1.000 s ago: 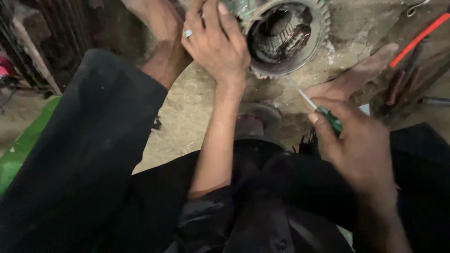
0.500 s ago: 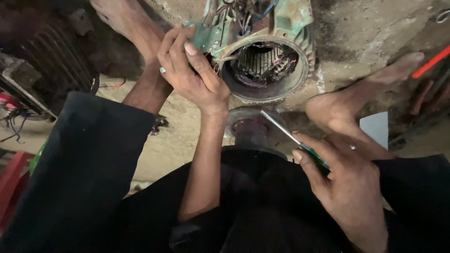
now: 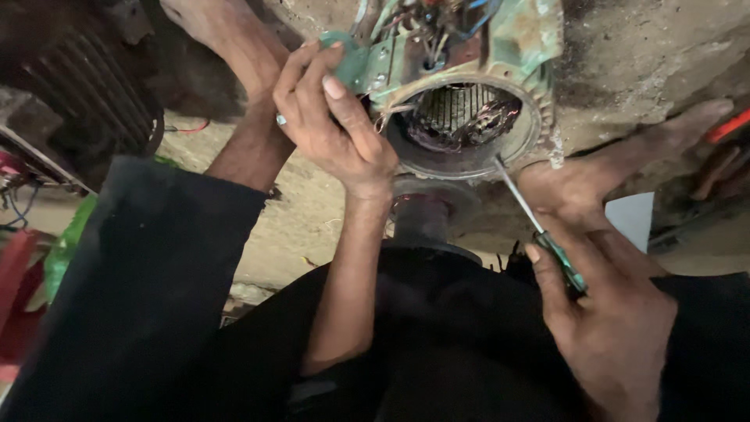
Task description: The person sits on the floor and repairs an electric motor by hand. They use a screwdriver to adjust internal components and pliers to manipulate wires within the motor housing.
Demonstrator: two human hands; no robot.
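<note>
An open electric motor housing (image 3: 500, 47), green and rusted, lies on the dirt floor with its copper windings (image 3: 461, 113) showing through the round opening. My left hand (image 3: 332, 125), a ring on one finger, grips the housing's left edge. My right hand (image 3: 601, 320) holds a screwdriver (image 3: 535, 223) with a green handle. Its metal tip touches the lower right rim of the opening. My bare feet (image 3: 609, 176) rest on either side of the motor.
A dark ribbed motor body (image 3: 86, 94) sits at upper left. Red-handled tools (image 3: 723, 129) lie at the right edge. A pale flat sheet (image 3: 629, 219) lies beside my right foot. Green and red items (image 3: 47, 258) are at the left.
The view has shifted so the motor sits lower and closer. My right hand has brought the screwdriver up, and its tip now touches the motor's rim. My left hand stays on the housing.
</note>
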